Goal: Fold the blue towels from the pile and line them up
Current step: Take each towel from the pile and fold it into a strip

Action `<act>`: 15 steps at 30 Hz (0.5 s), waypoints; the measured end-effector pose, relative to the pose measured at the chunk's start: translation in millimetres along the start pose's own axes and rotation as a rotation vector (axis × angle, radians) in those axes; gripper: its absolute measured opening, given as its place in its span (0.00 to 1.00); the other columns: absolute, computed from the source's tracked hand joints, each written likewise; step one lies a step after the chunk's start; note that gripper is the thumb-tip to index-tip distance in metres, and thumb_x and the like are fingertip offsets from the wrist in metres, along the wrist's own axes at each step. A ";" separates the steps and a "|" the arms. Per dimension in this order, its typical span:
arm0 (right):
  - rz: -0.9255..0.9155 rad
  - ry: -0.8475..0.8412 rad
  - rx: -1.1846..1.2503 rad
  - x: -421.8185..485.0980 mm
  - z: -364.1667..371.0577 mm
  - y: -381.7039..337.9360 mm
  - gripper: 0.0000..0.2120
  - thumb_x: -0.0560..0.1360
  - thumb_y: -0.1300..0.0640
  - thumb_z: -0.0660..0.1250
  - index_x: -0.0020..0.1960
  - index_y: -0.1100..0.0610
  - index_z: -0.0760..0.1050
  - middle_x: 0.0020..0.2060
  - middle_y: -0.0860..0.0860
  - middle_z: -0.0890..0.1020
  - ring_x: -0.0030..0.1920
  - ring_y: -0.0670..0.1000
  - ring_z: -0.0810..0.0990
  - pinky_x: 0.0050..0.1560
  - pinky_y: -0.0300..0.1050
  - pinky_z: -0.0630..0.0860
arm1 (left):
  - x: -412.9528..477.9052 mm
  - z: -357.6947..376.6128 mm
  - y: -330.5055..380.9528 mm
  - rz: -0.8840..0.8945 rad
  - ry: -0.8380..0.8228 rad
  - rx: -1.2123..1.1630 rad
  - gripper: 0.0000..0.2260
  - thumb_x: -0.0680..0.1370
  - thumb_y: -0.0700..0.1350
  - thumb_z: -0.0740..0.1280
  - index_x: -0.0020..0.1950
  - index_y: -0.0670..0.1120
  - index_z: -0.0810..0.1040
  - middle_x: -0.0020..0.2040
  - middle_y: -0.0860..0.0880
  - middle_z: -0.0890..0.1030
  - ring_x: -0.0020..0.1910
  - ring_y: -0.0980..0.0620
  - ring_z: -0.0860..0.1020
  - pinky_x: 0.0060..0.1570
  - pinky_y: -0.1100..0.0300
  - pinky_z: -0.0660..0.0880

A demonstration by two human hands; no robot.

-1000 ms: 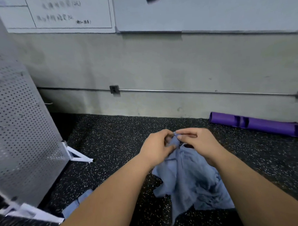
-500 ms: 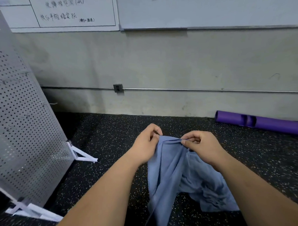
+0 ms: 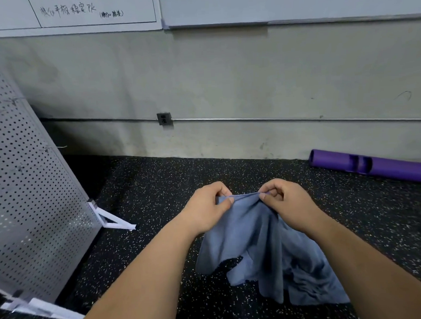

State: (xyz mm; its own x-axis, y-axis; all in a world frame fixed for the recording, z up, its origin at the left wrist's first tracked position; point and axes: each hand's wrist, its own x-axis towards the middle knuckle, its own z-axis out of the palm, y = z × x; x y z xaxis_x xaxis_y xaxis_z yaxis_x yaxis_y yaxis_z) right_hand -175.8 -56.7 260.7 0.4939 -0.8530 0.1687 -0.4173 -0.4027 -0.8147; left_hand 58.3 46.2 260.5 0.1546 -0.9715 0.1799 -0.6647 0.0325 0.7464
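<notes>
At nine o'clock in the view a perforated metal panel [image 3: 31,189] leans on white feet [image 3: 113,221] over the black speckled floor [image 3: 158,185]. At eleven o'clock a whiteboard [image 3: 80,13] with handwriting hangs on the grey wall. Below it, near twelve o'clock, a dark outlet box [image 3: 164,118] sits on a thin pipe [image 3: 275,120] that runs level toward three o'clock. Just below the middle of the view, the left hand [image 3: 206,207] pinches the upper edge of a blue towel [image 3: 250,241] between thumb and curled fingers. That short stretch of hem runs nearly level from nine to three o'clock, across to the right hand [image 3: 287,204], which is clamped on the same edge in a like pinch. The two hands are near each other but apart. From this edge the towel hangs and spreads toward six o'clock, its long axis pointing from twelve to six with deep folds running the same way. Its lower part lies rumpled on the floor toward five o'clock, under the right forearm; whether that heap is one cloth or several cannot be told. At three o'clock a purple tube [image 3: 372,165] lies along the foot of the wall, well apart from the towel.
</notes>
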 end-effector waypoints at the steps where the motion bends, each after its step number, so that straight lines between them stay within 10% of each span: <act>1: -0.008 -0.002 -0.024 2.0 -1.5 1.0 0.05 0.79 0.57 0.74 0.47 0.47 0.83 0.38 0.50 0.82 0.33 0.43 0.73 0.39 0.40 0.73 | 1.9 -1.0 -1.1 0.002 -0.005 0.038 0.04 0.82 0.47 0.71 0.47 0.53 0.80 0.46 0.57 0.83 0.46 0.58 0.78 0.49 0.60 0.74; 15: 0.030 -0.072 -0.501 2.7 -34.4 23.5 0.04 0.79 0.52 0.75 0.45 0.45 0.84 0.37 0.41 0.84 0.40 0.39 0.80 0.40 0.33 0.72 | 14.4 -14.8 -5.2 -0.096 0.203 0.036 0.09 0.75 0.52 0.80 0.38 0.52 0.84 0.37 0.57 0.85 0.38 0.60 0.82 0.41 0.60 0.78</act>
State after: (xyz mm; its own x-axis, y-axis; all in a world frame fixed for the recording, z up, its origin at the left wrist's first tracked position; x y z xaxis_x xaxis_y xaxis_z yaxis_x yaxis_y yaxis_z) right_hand -210.5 -79.9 261.1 0.5202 -0.8486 0.0962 -0.7382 -0.5035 -0.4489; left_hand 74.7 35.6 268.7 0.3604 -0.9021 0.2372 -0.6651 -0.0703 0.7434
